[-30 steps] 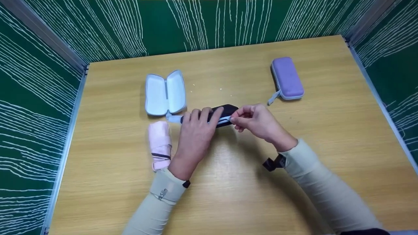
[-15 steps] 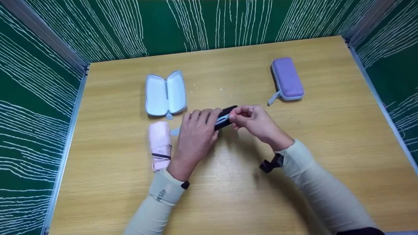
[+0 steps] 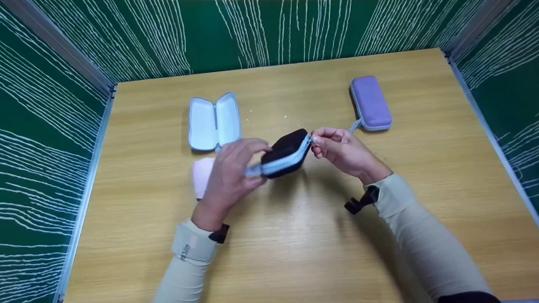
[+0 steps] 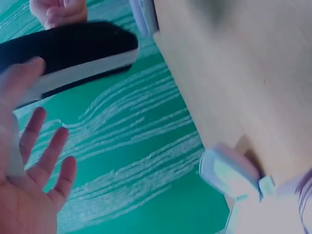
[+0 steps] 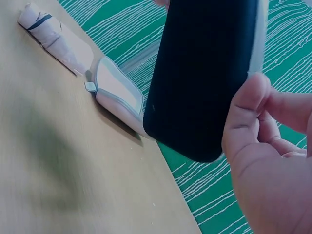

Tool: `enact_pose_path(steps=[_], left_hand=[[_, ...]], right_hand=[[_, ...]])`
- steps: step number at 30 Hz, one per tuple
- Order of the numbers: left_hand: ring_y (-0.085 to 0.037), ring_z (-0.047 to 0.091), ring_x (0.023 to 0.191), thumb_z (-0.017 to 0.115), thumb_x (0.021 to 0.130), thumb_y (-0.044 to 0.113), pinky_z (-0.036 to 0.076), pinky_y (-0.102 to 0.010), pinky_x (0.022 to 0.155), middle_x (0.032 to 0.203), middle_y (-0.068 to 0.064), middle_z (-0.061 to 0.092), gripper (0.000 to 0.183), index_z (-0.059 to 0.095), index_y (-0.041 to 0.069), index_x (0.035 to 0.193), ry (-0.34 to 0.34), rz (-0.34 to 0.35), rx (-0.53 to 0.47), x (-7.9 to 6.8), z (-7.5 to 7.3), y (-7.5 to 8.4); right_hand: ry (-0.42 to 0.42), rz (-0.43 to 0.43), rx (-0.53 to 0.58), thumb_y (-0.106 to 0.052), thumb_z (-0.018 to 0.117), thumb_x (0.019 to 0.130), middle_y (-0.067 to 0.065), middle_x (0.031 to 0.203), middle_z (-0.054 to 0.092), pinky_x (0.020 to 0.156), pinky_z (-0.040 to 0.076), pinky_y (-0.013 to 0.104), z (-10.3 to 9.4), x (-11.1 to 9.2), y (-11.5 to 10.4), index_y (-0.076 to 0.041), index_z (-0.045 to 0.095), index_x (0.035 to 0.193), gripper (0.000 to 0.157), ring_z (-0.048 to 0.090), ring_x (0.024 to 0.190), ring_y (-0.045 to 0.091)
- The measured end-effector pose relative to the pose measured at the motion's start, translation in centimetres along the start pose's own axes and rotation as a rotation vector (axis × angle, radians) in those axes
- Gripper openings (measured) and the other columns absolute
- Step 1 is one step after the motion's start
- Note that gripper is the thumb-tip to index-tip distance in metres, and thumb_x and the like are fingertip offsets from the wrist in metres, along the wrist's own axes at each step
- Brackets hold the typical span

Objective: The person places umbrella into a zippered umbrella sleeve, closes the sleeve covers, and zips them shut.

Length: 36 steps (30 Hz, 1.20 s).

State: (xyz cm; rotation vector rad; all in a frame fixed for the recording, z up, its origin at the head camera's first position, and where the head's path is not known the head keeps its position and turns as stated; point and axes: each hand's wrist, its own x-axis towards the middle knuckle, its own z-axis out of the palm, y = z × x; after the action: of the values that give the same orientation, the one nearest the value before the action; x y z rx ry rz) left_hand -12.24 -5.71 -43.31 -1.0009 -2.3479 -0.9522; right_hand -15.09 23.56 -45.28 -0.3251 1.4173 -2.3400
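Note:
A black zip case (image 3: 286, 147) with a pale blue zip band is raised over the table, tilted. At its right end my right hand (image 3: 343, 151) pinches the zip pull between thumb and forefinger. My left hand (image 3: 233, 168) is at the other end, by the pale blue strap (image 3: 253, 170). In the left wrist view, its fingers (image 4: 51, 151) spread away from the black case (image 4: 73, 53), while the thumb overlaps the case. The right wrist view has the broad black face (image 5: 200, 78) upright, with right thumb and forefinger at its zip edge.
An unzipped case (image 3: 214, 122) with a light blue lining lies spread behind my left hand. Partly behind that hand is a rolled pink umbrella (image 3: 203, 174). A purple zip case (image 3: 370, 103) rests at the back right. Green walls enclose the wooden table (image 3: 294, 252).
My left hand has loosened from over the black case and drawn left. The case has turned, so its top and zip side now show. My right hand keeps its pinch at the zip.

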Motion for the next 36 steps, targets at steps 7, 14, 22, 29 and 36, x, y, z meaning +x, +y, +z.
enact_pose_path(steps=[7,14,22,29,36], left_hand=[[-0.015,0.053,0.132,0.088,0.074,0.014,0.043,-0.039,0.108,0.143,-0.002,0.058,0.078,0.048,0.012,0.141,-0.018,0.028,-0.106,-0.4,1.8,1.1],[-0.021,0.055,0.13,0.084,0.082,0.008,0.044,-0.04,0.108,0.143,-0.007,0.056,0.069,0.048,0.016,0.14,0.075,0.049,-0.167,0.1,2.0,1.6],[-0.026,0.058,0.128,0.084,0.083,0.004,0.047,-0.043,0.102,0.139,-0.009,0.059,0.067,0.048,0.022,0.137,0.104,0.141,-0.063,0.3,1.4,1.4],[-0.029,0.06,0.128,0.082,0.09,0.014,0.05,-0.046,0.099,0.136,-0.011,0.06,0.058,0.049,0.026,0.136,0.138,0.247,0.061,0.1,1.5,1.5],[-0.03,0.058,0.129,0.076,0.095,0.015,0.049,-0.046,0.1,0.137,-0.012,0.059,0.054,0.049,0.026,0.14,0.133,0.252,0.119,0.0,1.6,0.9]], right_hand=[[0.081,-0.04,0.043,0.007,0.049,0.103,0.004,0.082,0.063,0.069,0.051,0.021,1.2,0.1,-0.2,-0.006,0.069,0.097,0.025,0.06,0.074,0.013],[0.063,-0.094,0.093,0.001,0.057,0.103,0.004,0.085,0.064,0.072,0.05,0.022,1.7,0.0,0.1,-0.006,0.068,0.097,0.015,0.059,0.078,0.013],[0.021,-0.09,0.1,-0.004,0.065,0.1,0.003,0.086,0.063,0.072,0.05,0.022,1.3,0.1,0.2,-0.006,0.068,0.096,0.005,0.059,0.078,0.012],[-0.01,-0.071,0.086,-0.003,0.064,0.101,0.002,0.085,0.063,0.072,0.051,0.021,1.3,-0.1,0.1,-0.007,0.069,0.096,0.007,0.06,0.077,0.012],[-0.103,-0.035,0.048,0.005,0.051,0.103,0.003,0.087,0.066,0.072,0.051,0.021,1.7,-0.8,-0.2,-0.007,0.069,0.099,0.023,0.062,0.076,0.012]])
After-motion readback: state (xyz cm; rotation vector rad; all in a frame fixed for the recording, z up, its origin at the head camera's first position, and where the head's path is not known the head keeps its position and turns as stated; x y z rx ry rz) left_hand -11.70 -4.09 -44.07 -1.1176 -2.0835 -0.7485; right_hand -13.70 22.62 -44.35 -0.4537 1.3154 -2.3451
